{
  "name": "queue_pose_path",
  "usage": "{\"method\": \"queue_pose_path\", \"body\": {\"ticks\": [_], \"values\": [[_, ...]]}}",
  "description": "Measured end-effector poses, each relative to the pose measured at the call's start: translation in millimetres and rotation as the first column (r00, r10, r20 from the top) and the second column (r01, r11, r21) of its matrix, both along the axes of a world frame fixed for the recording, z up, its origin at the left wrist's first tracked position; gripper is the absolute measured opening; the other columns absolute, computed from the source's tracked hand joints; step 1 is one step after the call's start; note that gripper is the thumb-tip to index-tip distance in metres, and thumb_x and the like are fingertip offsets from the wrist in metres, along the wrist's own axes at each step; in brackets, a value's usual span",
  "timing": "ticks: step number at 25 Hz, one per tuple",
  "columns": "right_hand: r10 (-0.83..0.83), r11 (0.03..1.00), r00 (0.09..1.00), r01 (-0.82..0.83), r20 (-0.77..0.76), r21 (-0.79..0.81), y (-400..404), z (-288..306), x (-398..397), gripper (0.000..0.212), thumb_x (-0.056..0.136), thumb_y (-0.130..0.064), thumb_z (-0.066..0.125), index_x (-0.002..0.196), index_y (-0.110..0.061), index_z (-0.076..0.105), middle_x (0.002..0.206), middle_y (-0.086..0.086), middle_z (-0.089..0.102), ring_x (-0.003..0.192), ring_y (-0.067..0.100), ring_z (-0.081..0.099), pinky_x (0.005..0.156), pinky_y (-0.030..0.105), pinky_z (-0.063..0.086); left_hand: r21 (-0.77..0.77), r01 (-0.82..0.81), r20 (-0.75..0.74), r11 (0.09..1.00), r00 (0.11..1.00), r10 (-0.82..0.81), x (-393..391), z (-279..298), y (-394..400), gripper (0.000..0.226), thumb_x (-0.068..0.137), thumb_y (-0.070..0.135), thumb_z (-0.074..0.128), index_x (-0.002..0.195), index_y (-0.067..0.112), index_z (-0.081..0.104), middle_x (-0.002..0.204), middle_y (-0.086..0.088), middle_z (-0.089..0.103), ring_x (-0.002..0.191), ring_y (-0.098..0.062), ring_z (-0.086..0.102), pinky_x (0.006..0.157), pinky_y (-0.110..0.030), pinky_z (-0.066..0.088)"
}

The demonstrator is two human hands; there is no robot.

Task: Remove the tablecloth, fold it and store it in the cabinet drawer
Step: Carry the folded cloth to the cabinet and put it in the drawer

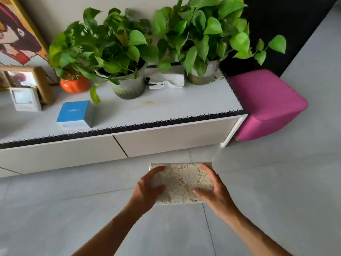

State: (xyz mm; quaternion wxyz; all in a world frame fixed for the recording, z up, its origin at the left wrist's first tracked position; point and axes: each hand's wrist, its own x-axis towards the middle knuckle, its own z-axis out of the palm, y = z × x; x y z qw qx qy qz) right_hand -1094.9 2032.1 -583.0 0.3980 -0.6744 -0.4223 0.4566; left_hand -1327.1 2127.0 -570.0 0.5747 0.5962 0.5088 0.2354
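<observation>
A cream lace tablecloth (181, 179), folded into a compact rectangle, is held above the grey floor in front of the cabinet. My left hand (147, 189) grips its left edge, thumb on top. My right hand (212, 189) grips its right edge, fingers over the top. The low white cabinet (73, 156) stands ahead, with two drawer fronts in view. The right drawer front (171, 140) is directly beyond the cloth. Both drawers are closed.
On the cabinet top stand three potted plants (127, 58), a blue box (74, 114), a crumpled white tissue (168, 81), a small white device (25, 98) and a wooden photo frame (27, 80). A magenta stool (265, 104) stands at the cabinet's right end.
</observation>
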Motion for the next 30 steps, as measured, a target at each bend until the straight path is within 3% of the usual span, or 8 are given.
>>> {"method": "queue_pose_path", "body": {"ticks": [4,8,12,14,18,22,25,30], "values": [[0.007,0.998,1.0,-0.007,0.001,0.056,11,-36,5,0.093,0.077,-0.029,0.082,0.143,-0.059,0.025,0.146,-0.037,0.027,0.127,-0.031,0.019,0.106,0.011,0.023,-0.269,-0.214,0.045,0.939,0.971,0.234,6,-20,12,0.098,0.07,-0.002,0.083,0.143,0.039,0.032,0.1,-0.009,0.071,0.08,-0.02,0.074,0.06,-0.034,0.059],[0.03,0.999,0.995,-0.027,-0.095,0.035,11,-58,-1,0.101,0.071,-0.025,0.085,0.141,-0.064,0.023,0.134,-0.026,0.05,0.116,-0.017,0.051,0.087,-0.003,0.037,-0.521,-0.024,0.141,0.853,0.983,0.114,-2,-7,30,0.067,0.068,0.031,0.086,0.121,-0.001,0.06,0.11,-0.021,0.072,0.098,-0.039,0.07,0.085,-0.05,0.057],[0.081,0.995,0.993,-0.086,-0.088,-0.05,21,-59,5,0.091,0.072,-0.02,0.085,0.14,-0.054,0.034,0.134,-0.017,0.057,0.12,0.003,0.058,0.095,0.019,0.048,-0.48,-0.015,0.142,0.877,0.985,0.094,-6,-1,19,0.043,0.079,0.027,0.076,0.11,-0.002,0.068,0.108,-0.021,0.072,0.1,-0.039,0.069,0.092,-0.057,0.053],[-0.152,0.983,0.985,0.142,-0.086,-0.112,52,-59,11,0.064,0.082,-0.025,0.076,0.135,-0.041,0.045,0.137,-0.002,0.055,0.119,0.016,0.056,0.096,0.033,0.047,-0.365,-0.064,0.043,0.929,0.995,0.086,-11,0,16,0.033,0.076,0.026,0.08,0.1,0.004,0.074,0.101,-0.018,0.075,0.094,-0.036,0.072,0.088,-0.055,0.056],[-0.548,0.834,0.458,0.359,-0.7,-0.418,125,-64,3,0.076,0.092,-0.061,0.049,0.15,-0.015,0.031,0.15,0.017,0.041,0.123,0.029,0.053,0.103,0.042,0.044,-0.297,-0.08,-0.068,0.951,0.996,0.063,-46,2,18,0.032,0.066,0.03,0.086,0.091,0.012,0.078,0.093,-0.013,0.077,0.087,-0.031,0.074,0.081,-0.049,0.06],[-0.519,0.805,0.07,0.375,-0.852,-0.46,162,-78,-10,0.098,0.085,-0.078,0.037,0.156,-0.018,0.007,0.162,0.016,0.021,0.148,0.032,0.024,0.118,0.051,0.022,-0.328,-0.044,-0.054,0.943,0.998,0.028,-81,10,5,0.035,0.069,0.032,0.084,0.097,0.013,0.077,0.099,-0.013,0.077,0.092,-0.031,0.073,0.081,-0.044,0.06],[-0.469,0.806,0.02,0.418,-0.883,-0.419,177,-88,-13,0.102,0.077,-0.084,0.038,0.157,-0.026,0.01,0.164,0.009,0.016,0.15,0.028,0.016,0.119,0.058,0.013,-0.329,-0.048,-0.069,0.943,0.997,0.027,-95,9,-3,0.035,0.071,0.031,0.085,0.1,0.014,0.076,0.1,-0.011,0.076,0.094,-0.03,0.073,0.083,-0.043,0.059],[-0.545,0.802,0.179,0.393,-0.819,-0.449,178,-90,-11,0.104,0.068,-0.09,0.041,0.15,-0.029,0.026,0.16,0.001,0.029,0.143,0.022,0.034,0.115,0.061,0.015,-0.279,0.027,-0.078,0.96,0.996,-0.051,-94,18,-11,0.027,0.074,0.029,0.082,0.097,0.017,0.077,0.097,-0.008,0.077,0.092,-0.026,0.073,0.081,-0.038,0.059]]}}
